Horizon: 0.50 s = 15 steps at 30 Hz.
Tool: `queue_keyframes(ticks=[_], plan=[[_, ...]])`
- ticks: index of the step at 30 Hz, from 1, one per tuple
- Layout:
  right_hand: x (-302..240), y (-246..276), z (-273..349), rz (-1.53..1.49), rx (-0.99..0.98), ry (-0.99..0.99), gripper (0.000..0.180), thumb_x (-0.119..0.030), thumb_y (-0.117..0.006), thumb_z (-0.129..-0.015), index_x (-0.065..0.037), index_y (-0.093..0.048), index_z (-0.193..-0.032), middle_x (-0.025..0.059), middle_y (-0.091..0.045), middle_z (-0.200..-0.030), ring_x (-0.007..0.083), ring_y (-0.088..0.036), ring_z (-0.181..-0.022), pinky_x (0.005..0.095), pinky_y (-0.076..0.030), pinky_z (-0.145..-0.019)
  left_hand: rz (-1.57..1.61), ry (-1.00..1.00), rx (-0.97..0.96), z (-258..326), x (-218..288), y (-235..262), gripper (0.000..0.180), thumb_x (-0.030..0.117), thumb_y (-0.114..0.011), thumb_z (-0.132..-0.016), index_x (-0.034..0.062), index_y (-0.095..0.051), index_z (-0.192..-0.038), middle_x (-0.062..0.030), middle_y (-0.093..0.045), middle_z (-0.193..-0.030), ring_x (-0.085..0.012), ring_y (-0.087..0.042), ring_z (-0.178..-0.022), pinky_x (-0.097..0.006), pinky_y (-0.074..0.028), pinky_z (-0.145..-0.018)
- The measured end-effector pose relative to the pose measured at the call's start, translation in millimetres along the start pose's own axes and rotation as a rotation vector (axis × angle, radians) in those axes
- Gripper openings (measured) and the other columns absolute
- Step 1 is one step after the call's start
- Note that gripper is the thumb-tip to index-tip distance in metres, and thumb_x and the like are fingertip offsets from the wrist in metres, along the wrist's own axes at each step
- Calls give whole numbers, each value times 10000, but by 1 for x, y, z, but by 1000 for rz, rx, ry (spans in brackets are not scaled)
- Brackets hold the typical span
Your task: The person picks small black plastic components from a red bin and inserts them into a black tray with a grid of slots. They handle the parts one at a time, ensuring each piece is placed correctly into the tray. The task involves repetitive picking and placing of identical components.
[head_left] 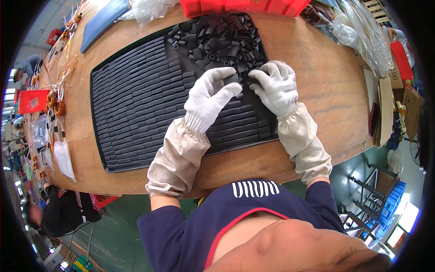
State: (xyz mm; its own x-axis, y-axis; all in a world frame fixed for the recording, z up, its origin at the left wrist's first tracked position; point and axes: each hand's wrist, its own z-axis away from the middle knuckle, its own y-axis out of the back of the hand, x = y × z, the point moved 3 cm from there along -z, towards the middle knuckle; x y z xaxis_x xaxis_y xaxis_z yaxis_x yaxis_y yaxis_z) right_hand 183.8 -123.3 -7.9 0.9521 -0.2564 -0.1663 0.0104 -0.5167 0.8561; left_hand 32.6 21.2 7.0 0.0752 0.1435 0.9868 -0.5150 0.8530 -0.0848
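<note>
A large black tray lies on the table, with rows of short black tubes packed side by side over its left and near parts. Loose black tubes are heaped at its far right. My left hand, in a white knitted glove, curves over the tray with thumb and forefinger around a few black tubes. Close by on the right is my right hand, gloved too, its fingers bent and thumb drawn in at the heap's near edge. Whatever its fingertips hold is hidden.
A red bin stands behind the tray. A blue flat panel and clear plastic bags lie at the far left. Wired copper coils line the left edge. Plastic wrap and cardboard sit at the right. Other people are beyond the table.
</note>
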Motion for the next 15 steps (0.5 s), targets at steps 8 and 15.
queue_keyframes(ticks=[8,15], plan=[[2,11,7,-532,65,-247,239,-56,-808,-831,-93,-728,-1052,67,-733,-1043,288,-705,-959,392,-546,-884,28,46,7,1,-4,-1,400,95,-749,-962,-27,-637,-1326,-55,-719,-1098,-93,-675,-959,-227,-536,-851],[-12,4,47,-1359,143,-605,230,27,-778,-881,-54,-719,-1089,107,-713,-1141,190,-695,-1042,320,-548,-920,44,40,-141,5,-15,-7,313,14,-682,-979,-37,-641,-1285,-102,-719,-1174,-132,-702,-1027,-267,-550,-947]])
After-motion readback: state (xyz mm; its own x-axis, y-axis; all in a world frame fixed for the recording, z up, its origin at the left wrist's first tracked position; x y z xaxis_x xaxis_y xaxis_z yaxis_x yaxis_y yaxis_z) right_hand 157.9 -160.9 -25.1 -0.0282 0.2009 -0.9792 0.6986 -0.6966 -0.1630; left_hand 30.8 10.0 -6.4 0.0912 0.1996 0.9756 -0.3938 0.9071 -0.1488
